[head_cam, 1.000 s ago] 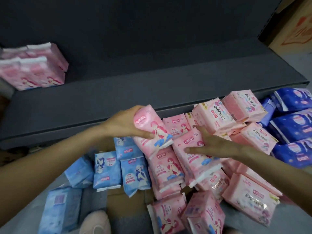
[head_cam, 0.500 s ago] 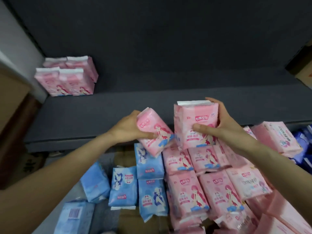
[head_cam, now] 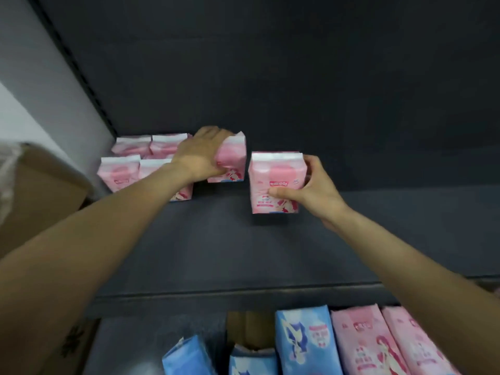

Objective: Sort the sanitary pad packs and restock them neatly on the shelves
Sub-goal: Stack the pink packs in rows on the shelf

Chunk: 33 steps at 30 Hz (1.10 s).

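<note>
The left hand (head_cam: pixel 205 155) is curled round a pink pack (head_cam: pixel 232 161), fingers over its top and near face, setting it upright on the dark shelf (head_cam: pixel 243 253) just right of the four packs (head_cam: pixel 140 163) already standing in the corner; the right hand (head_cam: pixel 311 190) pinches a second pack (head_cam: pixel 274 182), thumb across its front and fingers behind its right side, a little nearer the front edge and apart from the first; whether its base is down on the shelf or just above it I cannot tell.

What might go wrong, to my eye: these are soft bags with crimped tops, so one let go while it leans could flop over; the left forearm lies across the front row, and drawing it back carelessly could drag or tip a standing pack; the pack in the right grip sits out of line with the rows, so released where it is it would leave a gap and a crooked row; it probably wants sliding left and back against its neighbour.

Below the grips, under the shelf's front lip, more stock waits: blue packs (head_cam: pixel 303 345) and pink ones (head_cam: pixel 384 345), mixed side by side, so the sorting looks far from done; left of the left arm stands a cardboard box (head_cam: pixel 46 201), close to the shelf end; beyond the grips the shelf runs on to the right.
</note>
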Each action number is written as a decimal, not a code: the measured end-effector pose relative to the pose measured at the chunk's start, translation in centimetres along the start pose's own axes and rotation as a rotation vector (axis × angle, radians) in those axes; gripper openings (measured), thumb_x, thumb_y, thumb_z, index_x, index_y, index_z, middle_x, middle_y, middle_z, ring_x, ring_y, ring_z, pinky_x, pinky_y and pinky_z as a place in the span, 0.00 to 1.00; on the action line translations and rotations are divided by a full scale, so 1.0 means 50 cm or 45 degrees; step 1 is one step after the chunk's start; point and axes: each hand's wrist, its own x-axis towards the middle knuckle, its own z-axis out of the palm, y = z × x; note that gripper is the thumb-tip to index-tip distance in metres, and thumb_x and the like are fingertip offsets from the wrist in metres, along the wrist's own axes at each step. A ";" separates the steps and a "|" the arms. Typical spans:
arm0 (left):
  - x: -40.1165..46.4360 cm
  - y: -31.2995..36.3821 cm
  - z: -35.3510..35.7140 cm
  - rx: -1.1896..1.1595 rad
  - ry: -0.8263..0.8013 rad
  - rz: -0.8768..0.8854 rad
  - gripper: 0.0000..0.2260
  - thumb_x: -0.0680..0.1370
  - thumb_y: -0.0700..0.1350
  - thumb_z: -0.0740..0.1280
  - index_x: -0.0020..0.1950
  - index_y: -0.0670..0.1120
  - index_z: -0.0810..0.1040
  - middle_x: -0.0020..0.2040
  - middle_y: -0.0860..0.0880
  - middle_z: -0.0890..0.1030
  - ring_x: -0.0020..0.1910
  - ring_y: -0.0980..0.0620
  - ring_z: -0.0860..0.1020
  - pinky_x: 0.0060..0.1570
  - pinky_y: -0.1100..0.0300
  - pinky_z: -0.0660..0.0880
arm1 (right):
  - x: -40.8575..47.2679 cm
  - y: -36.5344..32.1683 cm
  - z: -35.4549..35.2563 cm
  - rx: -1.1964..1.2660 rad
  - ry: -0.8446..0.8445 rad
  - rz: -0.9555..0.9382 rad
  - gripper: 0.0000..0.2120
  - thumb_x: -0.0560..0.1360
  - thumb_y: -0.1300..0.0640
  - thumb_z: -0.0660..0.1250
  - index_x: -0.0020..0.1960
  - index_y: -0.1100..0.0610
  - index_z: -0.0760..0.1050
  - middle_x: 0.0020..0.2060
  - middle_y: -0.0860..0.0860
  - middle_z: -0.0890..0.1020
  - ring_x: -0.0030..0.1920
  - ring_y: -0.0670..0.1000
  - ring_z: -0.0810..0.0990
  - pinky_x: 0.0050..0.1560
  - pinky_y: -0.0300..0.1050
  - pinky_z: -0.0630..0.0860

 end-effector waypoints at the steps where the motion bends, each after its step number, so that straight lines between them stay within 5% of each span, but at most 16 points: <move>1: 0.026 -0.009 0.002 0.025 0.008 -0.020 0.35 0.71 0.52 0.73 0.74 0.51 0.62 0.73 0.51 0.65 0.72 0.48 0.60 0.66 0.49 0.66 | 0.025 0.006 0.022 -0.009 -0.002 -0.015 0.40 0.57 0.56 0.83 0.64 0.50 0.65 0.54 0.46 0.80 0.53 0.45 0.81 0.53 0.47 0.80; 5: 0.089 -0.034 0.027 -0.055 -0.106 -0.188 0.31 0.73 0.48 0.72 0.74 0.50 0.64 0.75 0.48 0.59 0.72 0.40 0.58 0.68 0.50 0.62 | 0.100 0.020 0.087 -0.087 -0.022 -0.052 0.41 0.59 0.57 0.82 0.66 0.52 0.65 0.53 0.46 0.79 0.52 0.45 0.80 0.53 0.42 0.79; 9: 0.098 -0.050 0.044 -0.379 -0.201 -0.171 0.29 0.77 0.39 0.66 0.76 0.47 0.61 0.76 0.46 0.59 0.75 0.48 0.57 0.68 0.63 0.54 | 0.149 0.042 0.134 -0.113 -0.093 -0.032 0.40 0.61 0.60 0.81 0.66 0.53 0.64 0.53 0.46 0.78 0.52 0.46 0.79 0.47 0.34 0.77; 11: 0.100 -0.070 0.043 -0.528 -0.208 -0.230 0.29 0.76 0.36 0.64 0.76 0.49 0.61 0.77 0.46 0.59 0.74 0.48 0.59 0.69 0.58 0.57 | 0.165 0.050 0.152 -0.123 -0.118 -0.027 0.39 0.61 0.61 0.81 0.66 0.54 0.64 0.52 0.45 0.77 0.51 0.45 0.78 0.44 0.30 0.75; 15: 0.085 -0.094 0.034 -0.774 -0.040 -0.309 0.22 0.78 0.34 0.60 0.70 0.48 0.71 0.69 0.47 0.72 0.66 0.45 0.72 0.65 0.55 0.66 | 0.193 0.052 0.180 -0.167 -0.168 -0.012 0.39 0.63 0.60 0.80 0.68 0.53 0.63 0.54 0.45 0.76 0.54 0.46 0.77 0.55 0.39 0.75; 18: 0.073 -0.086 0.024 -0.629 0.046 -0.258 0.15 0.82 0.45 0.58 0.68 0.48 0.74 0.68 0.51 0.74 0.67 0.50 0.70 0.64 0.65 0.62 | 0.214 0.044 0.200 -0.211 -0.136 -0.022 0.41 0.61 0.58 0.81 0.68 0.53 0.64 0.62 0.49 0.73 0.59 0.48 0.75 0.61 0.42 0.73; 22: 0.048 -0.085 0.039 -0.342 -0.210 -0.176 0.22 0.81 0.55 0.58 0.74 0.50 0.65 0.75 0.50 0.64 0.74 0.50 0.60 0.71 0.58 0.57 | 0.223 0.042 0.215 -0.186 -0.184 -0.003 0.45 0.61 0.58 0.81 0.68 0.53 0.58 0.64 0.50 0.70 0.60 0.49 0.74 0.61 0.43 0.72; 33: 0.009 -0.075 0.071 -0.038 -0.233 -0.249 0.24 0.83 0.54 0.49 0.77 0.46 0.57 0.77 0.42 0.57 0.77 0.45 0.51 0.73 0.50 0.53 | 0.223 0.028 0.232 -0.398 -0.284 -0.003 0.49 0.64 0.54 0.80 0.75 0.53 0.53 0.63 0.50 0.75 0.61 0.51 0.76 0.59 0.45 0.74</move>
